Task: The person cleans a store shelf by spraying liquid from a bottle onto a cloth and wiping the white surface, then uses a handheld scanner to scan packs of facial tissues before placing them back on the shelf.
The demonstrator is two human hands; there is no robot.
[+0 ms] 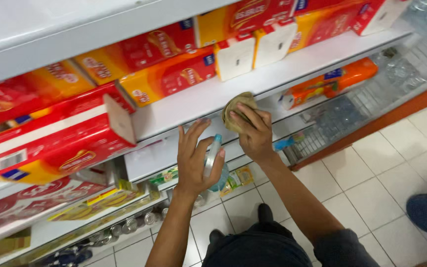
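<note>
The right hand [254, 133] presses a cloth [237, 110] onto the front edge of the shelf [208, 101]. Just left of the cloth, the left hand [193, 158] holds a spray bottle [215, 160] below that edge. Behind the cloth, boxes [166, 76] stand on the shelf. Right of the cloth, a packet [329, 84] lies on the lower shelf.
</note>
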